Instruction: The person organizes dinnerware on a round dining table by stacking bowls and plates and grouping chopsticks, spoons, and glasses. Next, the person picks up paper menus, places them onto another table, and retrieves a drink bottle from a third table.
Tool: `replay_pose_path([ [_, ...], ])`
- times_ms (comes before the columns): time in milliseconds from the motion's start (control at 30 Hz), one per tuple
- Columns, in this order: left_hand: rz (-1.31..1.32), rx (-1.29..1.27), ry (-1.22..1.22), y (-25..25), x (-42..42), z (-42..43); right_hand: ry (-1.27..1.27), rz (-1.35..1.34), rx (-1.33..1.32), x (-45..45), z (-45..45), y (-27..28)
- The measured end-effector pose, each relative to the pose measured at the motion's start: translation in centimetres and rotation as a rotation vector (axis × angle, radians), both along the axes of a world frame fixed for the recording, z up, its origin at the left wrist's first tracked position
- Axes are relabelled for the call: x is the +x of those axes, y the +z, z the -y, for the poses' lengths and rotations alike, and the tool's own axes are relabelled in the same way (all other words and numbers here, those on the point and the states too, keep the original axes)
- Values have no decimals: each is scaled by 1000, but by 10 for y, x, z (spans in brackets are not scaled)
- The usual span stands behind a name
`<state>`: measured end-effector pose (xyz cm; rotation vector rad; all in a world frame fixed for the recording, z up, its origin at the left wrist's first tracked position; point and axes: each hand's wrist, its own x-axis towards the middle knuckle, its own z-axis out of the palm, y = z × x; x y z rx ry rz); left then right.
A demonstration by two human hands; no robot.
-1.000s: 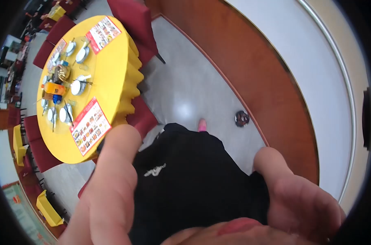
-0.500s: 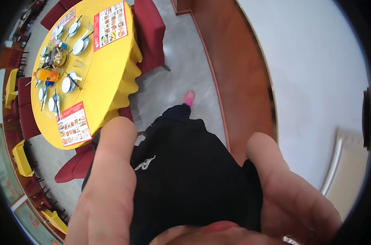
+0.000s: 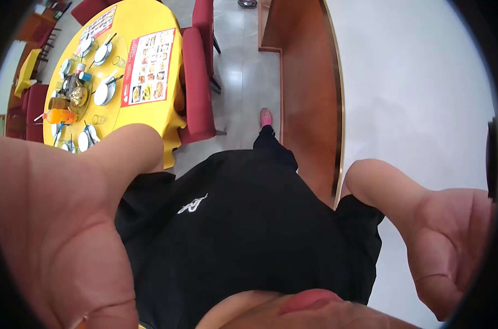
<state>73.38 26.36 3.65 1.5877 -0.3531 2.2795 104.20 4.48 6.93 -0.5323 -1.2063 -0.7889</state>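
My left hand [image 3: 57, 225] is raised close to the camera at the left, palm facing it. Its fingers run out of the picture, so what they touch is hidden. On the other side, my right hand [image 3: 451, 236] is also lifted near the camera, with its palm and thumb base showing and its fingertips cut off by the dark edge of the view. No object shows against either palm. Between the arms is my black shirt [image 3: 249, 225] with a small white logo.
A round table with a yellow cloth [image 3: 145, 123] stands at the left, bearing bowls, glasses, an orange bottle [image 3: 60, 116] and red-edged menu sheets [image 3: 149, 66]. Red chairs [image 3: 198, 88] stand beside it. A brown wooden panel [image 3: 306, 98] and a white surface [image 3: 408, 109] lie to the right.
Both hands have moved up and outward, the left one now larger at the left edge. The table and walkway have shifted in view, and the visible foot is in a different position.
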Motion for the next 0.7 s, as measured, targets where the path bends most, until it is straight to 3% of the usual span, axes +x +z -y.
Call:
replay_pose_path([
  [133, -33, -30, 144, -5, 77, -57, 130, -9, 24, 113, -95, 0],
  [300, -76, -7, 413, -2, 159, -124, 378, -41, 123, 184, -257, 7],
  [433, -151, -45, 591, -23, 215, -213, 538, -116, 147, 269, -374, -21],
  [633, -174, -147, 709, -58, 238, -359, 636, -139, 138, 290, -590, -34],
  [700, -139, -161, 815, -51, 247, -426, 740, -118, 159, 249, -688, -12],
])
